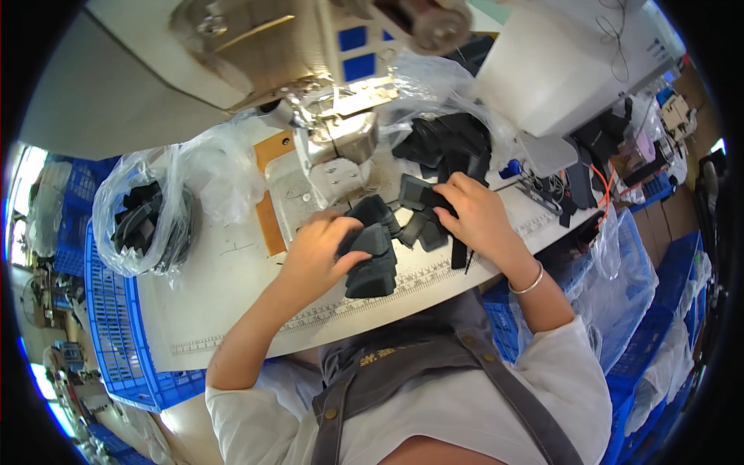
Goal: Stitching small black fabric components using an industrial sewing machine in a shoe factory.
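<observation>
My left hand (pixel 319 249) grips a stack of dark grey fabric pieces (pixel 372 260) on the white sewing table (pixel 225 287), fingers curled over its left side. My right hand (pixel 471 213) holds a single dark fabric piece (pixel 418 194) by its edge, just right of the sewing machine's presser foot (pixel 341 147). More dark pieces (pixel 425 231) lie loose between the two hands. A silver bracelet (pixel 531 283) sits on my right wrist.
A clear plastic bag of dark pieces (pixel 143 217) rests at the table's left. Another open bag of dark pieces (pixel 449 139) lies behind my right hand. Blue plastic crates (pixel 116 333) stand at both sides. The sewing machine body (pixel 256 46) looms above.
</observation>
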Available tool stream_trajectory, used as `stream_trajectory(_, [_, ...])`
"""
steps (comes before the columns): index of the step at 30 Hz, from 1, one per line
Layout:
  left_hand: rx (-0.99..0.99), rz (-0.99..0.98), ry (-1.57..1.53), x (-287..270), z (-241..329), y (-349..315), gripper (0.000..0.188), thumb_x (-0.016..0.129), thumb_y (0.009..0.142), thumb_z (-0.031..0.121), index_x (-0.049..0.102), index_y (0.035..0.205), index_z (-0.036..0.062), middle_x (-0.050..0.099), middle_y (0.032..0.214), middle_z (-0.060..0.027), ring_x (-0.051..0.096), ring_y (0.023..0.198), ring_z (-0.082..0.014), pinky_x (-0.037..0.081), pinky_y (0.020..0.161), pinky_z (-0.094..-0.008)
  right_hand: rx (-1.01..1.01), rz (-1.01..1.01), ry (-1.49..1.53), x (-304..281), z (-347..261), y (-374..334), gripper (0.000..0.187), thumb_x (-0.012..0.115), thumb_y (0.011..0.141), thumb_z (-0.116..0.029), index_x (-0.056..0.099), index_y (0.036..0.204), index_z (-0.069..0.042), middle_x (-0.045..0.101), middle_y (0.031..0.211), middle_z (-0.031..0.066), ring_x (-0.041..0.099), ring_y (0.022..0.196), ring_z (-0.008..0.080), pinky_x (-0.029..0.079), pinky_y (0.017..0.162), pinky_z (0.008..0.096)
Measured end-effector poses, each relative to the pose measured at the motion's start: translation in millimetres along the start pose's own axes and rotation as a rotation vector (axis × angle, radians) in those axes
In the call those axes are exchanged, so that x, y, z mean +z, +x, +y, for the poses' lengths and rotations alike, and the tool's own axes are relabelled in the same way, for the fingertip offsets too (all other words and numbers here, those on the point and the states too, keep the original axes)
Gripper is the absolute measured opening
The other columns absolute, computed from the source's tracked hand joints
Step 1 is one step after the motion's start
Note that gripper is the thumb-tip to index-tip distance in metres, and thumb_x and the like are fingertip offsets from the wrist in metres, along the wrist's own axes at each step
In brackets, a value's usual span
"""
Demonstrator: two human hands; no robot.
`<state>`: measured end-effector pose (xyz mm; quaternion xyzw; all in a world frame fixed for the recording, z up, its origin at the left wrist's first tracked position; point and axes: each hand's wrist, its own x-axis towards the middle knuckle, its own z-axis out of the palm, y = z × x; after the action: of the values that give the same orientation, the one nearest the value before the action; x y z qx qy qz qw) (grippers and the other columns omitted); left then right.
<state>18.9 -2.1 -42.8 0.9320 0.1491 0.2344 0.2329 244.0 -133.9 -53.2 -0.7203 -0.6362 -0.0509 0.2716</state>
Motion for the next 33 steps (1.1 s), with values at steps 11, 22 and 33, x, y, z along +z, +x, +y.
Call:
stream_trajectory(11, [0.033, -0.018, -0.041, 10, -6, -9, 0.034, 0.070, 0.067, 0.020, 0.049, 0.090, 0.0066, 0.052, 0.086, -0.0098, 0.051, 0.084, -0.0289, 0.041, 0.072, -0.0368, 0.031, 0.087, 0.011, 8, -1, 4, 0.009, 0.056, 0.069, -0.006, 0.057, 0.077, -0.002, 0.051, 0.071, 0.0113, 0.054, 0.065, 0.0296, 0.043, 0.057, 0.0359])
stream_trajectory(22, [-0.236, -0.129, -0.405, -3, -22, -3, 0.023, 0.067, 0.073, 0.018, 0.052, 0.073, 0.0006, 0.054, 0.072, -0.0104, 0.053, 0.061, -0.0216, 0.042, 0.056, -0.0319, 0.150, 0.295, 0.383, -18, -24, -13, 0.010, 0.056, 0.077, 0.002, 0.047, 0.074, 0.002, 0.043, 0.066, 0.0023, 0.035, 0.051, 0.0058, 0.025, 0.043, 0.0205])
stream_trajectory(33, [-0.264, -0.032, -0.165, -4, -4, -4, 0.033, 0.069, 0.072, 0.027, 0.050, 0.083, 0.0026, 0.054, 0.086, -0.0102, 0.055, 0.078, -0.0253, 0.043, 0.066, -0.0341, 0.180, 0.245, 0.573, -3, -33, -19, 0.011, 0.058, 0.078, 0.000, 0.049, 0.075, 0.004, 0.044, 0.066, 0.0022, 0.036, 0.053, 0.0049, 0.027, 0.044, 0.0190])
